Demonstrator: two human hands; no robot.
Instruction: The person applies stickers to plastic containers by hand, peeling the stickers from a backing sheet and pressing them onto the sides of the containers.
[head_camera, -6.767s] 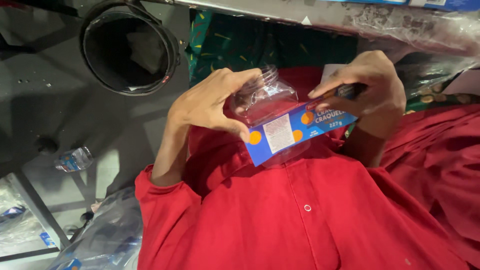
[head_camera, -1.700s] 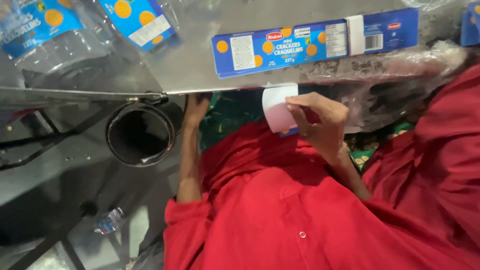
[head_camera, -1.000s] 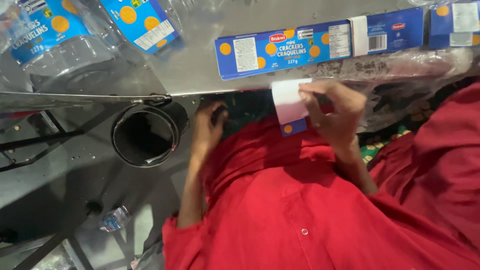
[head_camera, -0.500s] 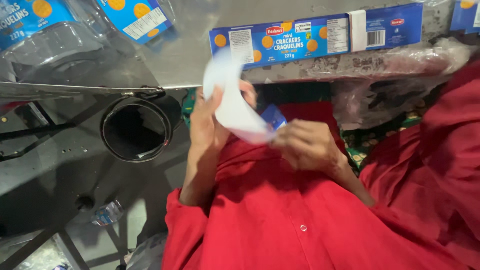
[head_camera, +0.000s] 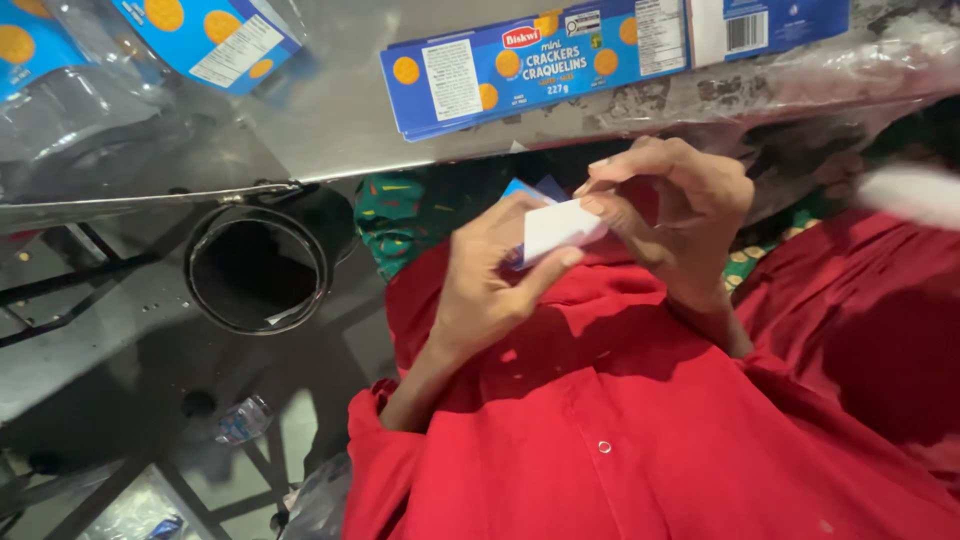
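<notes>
Both hands meet over the lap of a red garment (head_camera: 620, 430), just below the edge of a metal table (head_camera: 330, 120). The left hand (head_camera: 490, 290) pinches a small white label (head_camera: 560, 228) between thumb and fingers, a blue printed part showing behind it; the right hand (head_camera: 670, 215) closes fingertips on its far edge. If the label is sticky, a loose pinch could let it curl and stick to itself or to the fingers. At left, a black round bin (head_camera: 258, 270) stands open, one pale scrap inside. A clear plastic jar (head_camera: 110, 100) on the table looks empty. A flat blue cracker label (head_camera: 530, 65) lies on the table.
</notes>
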